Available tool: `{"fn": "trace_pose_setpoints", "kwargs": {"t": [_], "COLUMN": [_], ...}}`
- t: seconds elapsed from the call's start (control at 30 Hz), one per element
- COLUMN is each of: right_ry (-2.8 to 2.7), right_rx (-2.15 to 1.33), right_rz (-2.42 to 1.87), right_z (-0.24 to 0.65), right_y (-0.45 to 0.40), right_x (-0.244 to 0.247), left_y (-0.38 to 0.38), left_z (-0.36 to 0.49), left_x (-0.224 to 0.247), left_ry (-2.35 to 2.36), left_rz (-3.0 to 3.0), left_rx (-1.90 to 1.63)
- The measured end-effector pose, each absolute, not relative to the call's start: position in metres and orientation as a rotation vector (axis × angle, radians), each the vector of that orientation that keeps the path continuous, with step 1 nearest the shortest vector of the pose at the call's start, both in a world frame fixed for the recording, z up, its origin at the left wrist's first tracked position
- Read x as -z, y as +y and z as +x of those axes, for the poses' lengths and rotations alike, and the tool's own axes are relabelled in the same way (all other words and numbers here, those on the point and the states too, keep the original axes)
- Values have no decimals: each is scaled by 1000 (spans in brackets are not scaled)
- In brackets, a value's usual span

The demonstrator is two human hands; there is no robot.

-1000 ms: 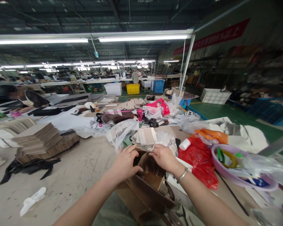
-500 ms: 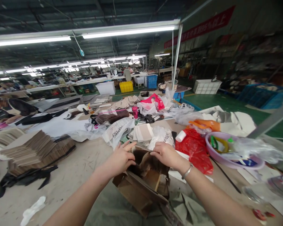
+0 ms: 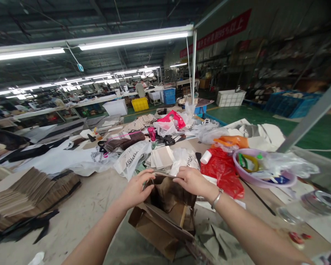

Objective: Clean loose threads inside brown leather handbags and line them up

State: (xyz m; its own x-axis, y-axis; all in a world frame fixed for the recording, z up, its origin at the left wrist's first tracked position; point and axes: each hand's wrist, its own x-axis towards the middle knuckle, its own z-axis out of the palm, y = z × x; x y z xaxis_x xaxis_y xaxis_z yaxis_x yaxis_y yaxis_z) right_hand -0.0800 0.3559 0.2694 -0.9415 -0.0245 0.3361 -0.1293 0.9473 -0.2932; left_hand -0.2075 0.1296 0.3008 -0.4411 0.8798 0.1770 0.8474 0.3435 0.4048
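Note:
A brown bag (image 3: 171, 195) with stiff panels sits at the table's near edge, in front of my body, its mouth facing up and showing the brown inside. My left hand (image 3: 138, 188) pinches the left part of its far rim between thumb and fingers. On the right part of that rim, my right hand (image 3: 191, 180) is closed, fingers bent over the edge. A flap or panel of the bag hangs toward me, and its underside is hidden. Just beyond the rim lie light rectangular pieces (image 3: 162, 157) and a white plastic bag (image 3: 185, 159).
Stacked brown boards (image 3: 30, 195) stand at the left. To the right are a red plastic bag (image 3: 223, 173), a purple basin (image 3: 238, 176) holding odds and ends, and a clear jar (image 3: 317, 206). A metal post (image 3: 311, 114) slants up at the right edge.
The view has swung slightly rightward, so the surroundings appear shifted left. My left hand has its fingers drawn closer onto the rim, and the bag's mouth looks wider. My right hand keeps its hold.

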Motion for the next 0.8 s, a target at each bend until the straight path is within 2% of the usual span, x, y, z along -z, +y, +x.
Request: {"fn": "trace_pose_setpoints", "kwargs": {"t": [0.13,0.27,0.5,0.8], "right_ry": [-2775,-2801,-2809,-2797], "right_rx": [-453,-411,-383,-441], "right_rz": [118,134,160,143], "right_z": [-83,-84,-79,-77], "right_y": [353,351,351,354], "right_x": [-270,-271,-275,-274], "left_y": [123,131,166,172], "left_z": [-199,-187,-193,-202], "left_x": [-321,-325,-303,-292], "left_ry": [2382,2520,2671,2701], "left_rz": [1650,1541,1551,1656], "left_rx": [-293,-164,-309,-533]}}
